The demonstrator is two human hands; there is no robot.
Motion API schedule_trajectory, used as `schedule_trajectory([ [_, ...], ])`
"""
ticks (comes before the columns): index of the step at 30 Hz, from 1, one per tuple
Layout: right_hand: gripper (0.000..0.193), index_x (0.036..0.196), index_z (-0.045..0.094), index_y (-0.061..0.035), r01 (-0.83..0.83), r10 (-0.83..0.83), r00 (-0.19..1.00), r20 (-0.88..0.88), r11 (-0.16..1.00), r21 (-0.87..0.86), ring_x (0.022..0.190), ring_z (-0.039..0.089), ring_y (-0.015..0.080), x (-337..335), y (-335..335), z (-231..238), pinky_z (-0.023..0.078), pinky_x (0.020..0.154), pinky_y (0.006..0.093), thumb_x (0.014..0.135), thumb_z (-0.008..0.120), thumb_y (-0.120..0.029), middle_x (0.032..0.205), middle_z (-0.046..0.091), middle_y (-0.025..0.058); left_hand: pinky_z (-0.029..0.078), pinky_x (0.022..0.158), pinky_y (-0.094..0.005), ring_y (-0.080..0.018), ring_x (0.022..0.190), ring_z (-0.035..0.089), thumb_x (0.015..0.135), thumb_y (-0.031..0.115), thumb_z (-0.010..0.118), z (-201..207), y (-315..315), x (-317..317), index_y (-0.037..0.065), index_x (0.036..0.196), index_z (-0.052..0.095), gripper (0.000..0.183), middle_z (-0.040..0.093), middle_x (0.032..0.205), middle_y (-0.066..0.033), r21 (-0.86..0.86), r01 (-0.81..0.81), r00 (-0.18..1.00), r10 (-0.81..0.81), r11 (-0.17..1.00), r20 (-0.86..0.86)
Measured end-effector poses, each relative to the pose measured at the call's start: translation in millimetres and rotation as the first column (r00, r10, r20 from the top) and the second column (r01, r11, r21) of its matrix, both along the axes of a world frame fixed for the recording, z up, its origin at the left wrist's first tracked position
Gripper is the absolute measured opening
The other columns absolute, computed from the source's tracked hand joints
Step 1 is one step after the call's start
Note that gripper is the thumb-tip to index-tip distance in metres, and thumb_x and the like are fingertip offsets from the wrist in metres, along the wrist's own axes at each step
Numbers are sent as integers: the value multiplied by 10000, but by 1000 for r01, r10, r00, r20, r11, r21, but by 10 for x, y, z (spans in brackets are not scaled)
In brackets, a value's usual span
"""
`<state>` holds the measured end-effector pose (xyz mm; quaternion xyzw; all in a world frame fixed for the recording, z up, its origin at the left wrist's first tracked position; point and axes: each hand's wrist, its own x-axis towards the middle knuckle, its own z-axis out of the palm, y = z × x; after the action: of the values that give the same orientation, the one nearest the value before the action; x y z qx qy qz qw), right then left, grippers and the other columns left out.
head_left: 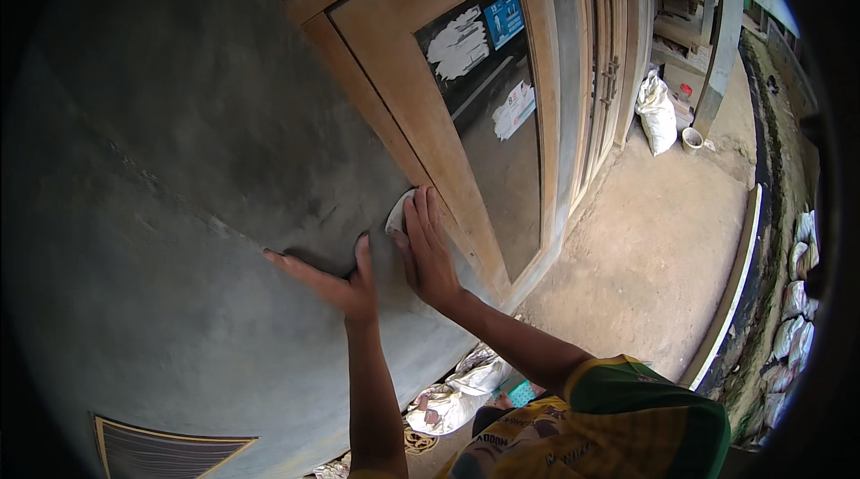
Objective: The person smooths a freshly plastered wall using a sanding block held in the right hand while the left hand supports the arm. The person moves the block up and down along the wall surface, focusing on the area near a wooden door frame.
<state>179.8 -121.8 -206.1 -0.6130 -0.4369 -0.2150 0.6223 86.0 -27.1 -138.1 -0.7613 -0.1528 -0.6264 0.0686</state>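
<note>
My left hand (345, 289) is spread against the grey plastered wall (224, 318), thumb up and fingers stretched to the left, holding nothing. Just to its right, my right hand (430, 251) presses a small white flat piece (398, 210) to the wall, its fingers close together over it. Only the left edge of that piece shows, so its exact kind cannot be made out. The fingertips of this hand meet the edge of a wooden window frame (385, 134). Dark smooth patches and a rough horizontal line mark the plaster.
The window's glass (502, 192) bears torn stickers. Stuffed sacks (452, 398) lie at the wall's foot. Along the walkway (645, 228) stand a white sack (657, 116) and a bucket (692, 140). A raised kerb (730, 286) edges it. A framed vent (166, 445) sits low left.
</note>
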Motion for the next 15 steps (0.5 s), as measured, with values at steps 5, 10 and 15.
schedule_trajectory([
  [5,679,1563,288,88,-15,16,997,71,1000,-13,1510,222,557,-12,25,-39,272,1210,610,1001,623,-92,1631,253,345,148,1246,-617,-516,1564,63,892,377,823,-14,21,6,13,1647,-9,1181,-8,1695,-315,2,-25,1000,25,1000,2],
  [10,700,1566,266,106,31,-31,999,31,1000,3,1515,204,561,59,139,-41,257,1217,614,1003,619,-117,1630,244,350,162,1242,-614,-525,1561,69,896,370,819,-38,18,-8,-3,1643,19,1156,4,1688,-332,-9,-45,999,45,999,-10],
  [15,706,1557,296,103,18,-13,995,98,998,-54,1504,241,558,78,109,-186,260,1216,611,991,638,-143,1617,278,347,159,1241,-613,-534,1556,76,903,357,814,-33,-11,-16,-11,1641,26,1141,17,1682,-344,6,-43,999,43,999,-7],
])
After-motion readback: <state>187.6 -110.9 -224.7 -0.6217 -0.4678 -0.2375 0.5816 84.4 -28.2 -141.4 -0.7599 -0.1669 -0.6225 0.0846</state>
